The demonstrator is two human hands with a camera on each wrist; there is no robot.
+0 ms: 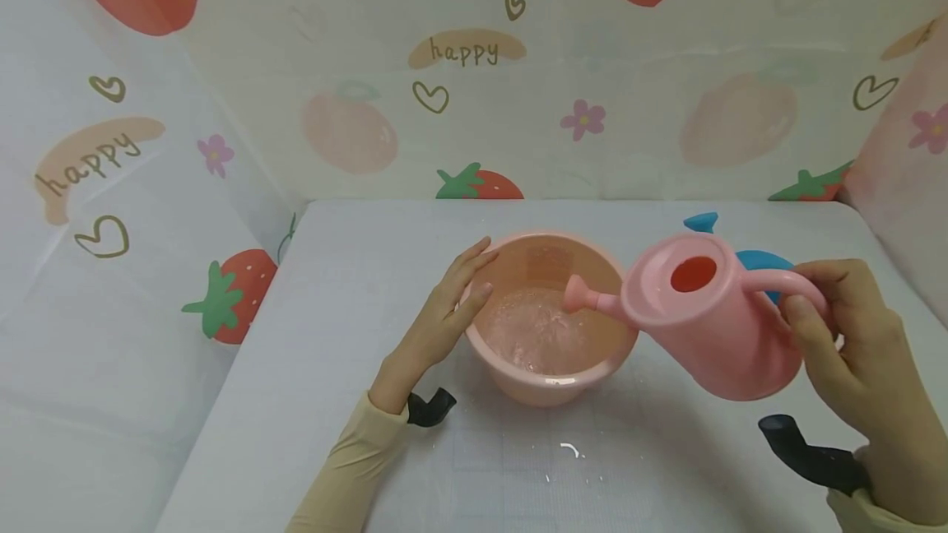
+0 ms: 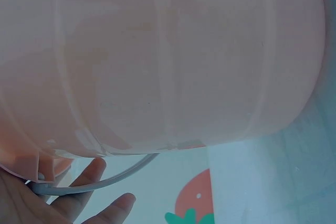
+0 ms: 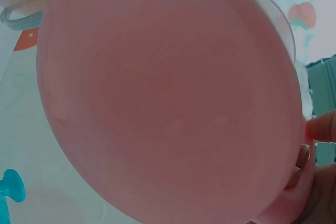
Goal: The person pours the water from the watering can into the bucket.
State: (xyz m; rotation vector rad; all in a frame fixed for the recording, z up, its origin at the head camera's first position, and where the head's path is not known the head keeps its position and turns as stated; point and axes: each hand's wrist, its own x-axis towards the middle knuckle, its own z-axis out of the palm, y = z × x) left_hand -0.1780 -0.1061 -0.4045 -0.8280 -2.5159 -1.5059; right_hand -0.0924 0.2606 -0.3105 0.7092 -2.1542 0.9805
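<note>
My right hand (image 1: 859, 344) grips the handle of a pink watering can (image 1: 726, 344). The can is tilted to the left, its spout over the inside of a pale pink bucket (image 1: 548, 389). Below the spout, the water (image 1: 529, 331) in the bucket is rippled and bubbling. At the bucket's left rim, my left hand (image 1: 440, 311) rests with its fingers nearly straight and spread. In the left wrist view, the bucket's side fills most of the frame and a grey bail handle (image 2: 115, 178) passes by the fingers. The can's base covers most of the right wrist view.
Behind the pink can stands a partly hidden blue watering can (image 1: 766, 260), whose spout (image 1: 701, 222) shows past it. Small water drops (image 1: 570, 450) lie on the white table (image 1: 355, 270) in front of the bucket. A strawberry-print sheet surrounds the back and sides.
</note>
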